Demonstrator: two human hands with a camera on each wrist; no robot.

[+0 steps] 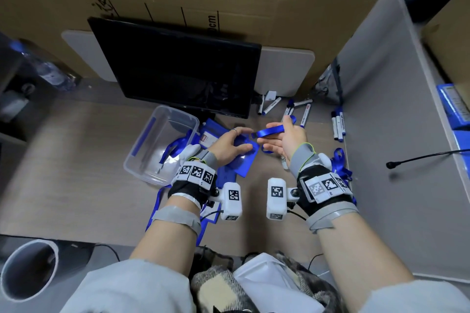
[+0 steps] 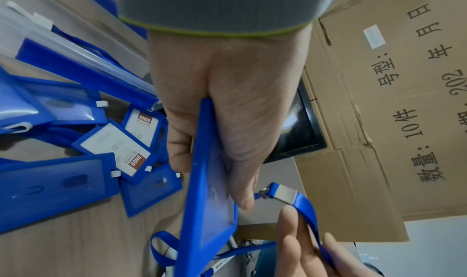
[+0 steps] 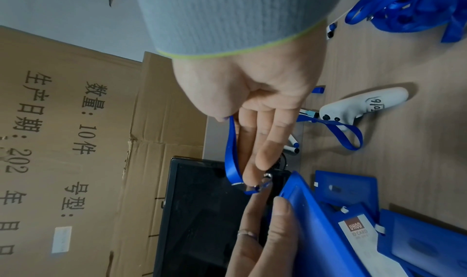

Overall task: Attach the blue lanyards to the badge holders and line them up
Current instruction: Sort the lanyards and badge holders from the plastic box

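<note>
On the cluttered wooden desk (image 1: 76,160), before the dark monitor (image 1: 178,68), the left hand (image 1: 229,146) grips a blue badge holder (image 2: 209,211) edge-up so the right hand (image 1: 287,140), pinching the lanyard (image 1: 270,132), can bring its clip (image 2: 284,194) to the slot.

left hand (image 1: 230,145): fingers curled, gripping | right hand (image 1: 287,141): palm up, pinching

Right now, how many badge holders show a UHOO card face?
2, both on the desk beside the left hand: upper holder and lower holder, side by side. More may be hidden.
</note>
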